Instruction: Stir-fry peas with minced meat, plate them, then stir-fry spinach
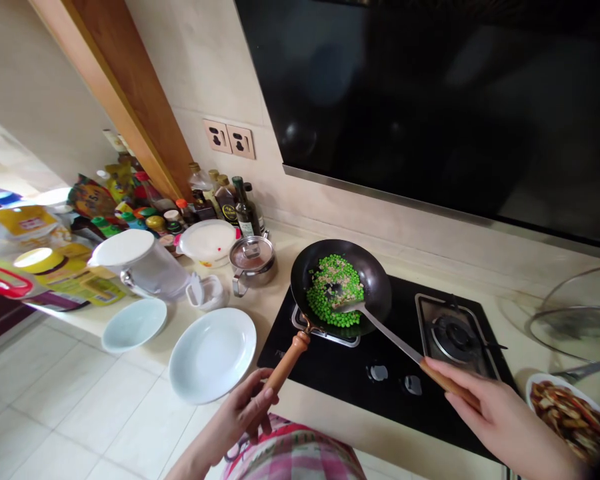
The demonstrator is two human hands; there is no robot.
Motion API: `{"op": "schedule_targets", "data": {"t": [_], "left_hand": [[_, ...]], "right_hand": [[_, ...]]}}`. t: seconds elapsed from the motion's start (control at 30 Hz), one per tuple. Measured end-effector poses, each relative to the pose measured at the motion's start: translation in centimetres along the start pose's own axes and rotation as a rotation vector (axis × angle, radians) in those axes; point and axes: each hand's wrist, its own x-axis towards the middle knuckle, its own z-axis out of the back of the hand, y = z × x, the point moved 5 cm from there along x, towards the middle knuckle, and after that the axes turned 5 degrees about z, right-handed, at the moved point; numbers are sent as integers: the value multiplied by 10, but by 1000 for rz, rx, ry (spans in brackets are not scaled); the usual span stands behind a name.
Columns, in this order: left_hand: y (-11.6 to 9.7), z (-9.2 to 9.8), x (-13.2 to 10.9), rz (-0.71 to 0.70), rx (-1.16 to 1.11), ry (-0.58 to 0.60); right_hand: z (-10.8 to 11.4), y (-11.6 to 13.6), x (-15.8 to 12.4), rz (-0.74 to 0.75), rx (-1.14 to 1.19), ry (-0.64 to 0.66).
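Stir-frying seems the step, the left hand (249, 405) grasping the wooden handle (289, 358) of the wok (375, 277) on the hob (320, 387), the right hand (497, 408) gripping a spatula (394, 337) among green peas (323, 300) and perhaps minced meat (341, 270), the next stroke needing a steady wok.

Head cam: wearer's POV, above front edge of countertop (375, 427), facing fwd & down, tilted; wok (375, 277) near, just R of ctr.
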Motion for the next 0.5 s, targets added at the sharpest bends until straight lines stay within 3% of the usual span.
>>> {"op": "schedule_targets", "data": {"t": [0.27,0.5], "left_hand": [[-1,-4,-1,-8,1,1],[2,-3,0,-18,-32,7]], "right_hand": [[-20,6,47,-48,-41,-119],[11,-7,-23,11,-11,-12]]}}
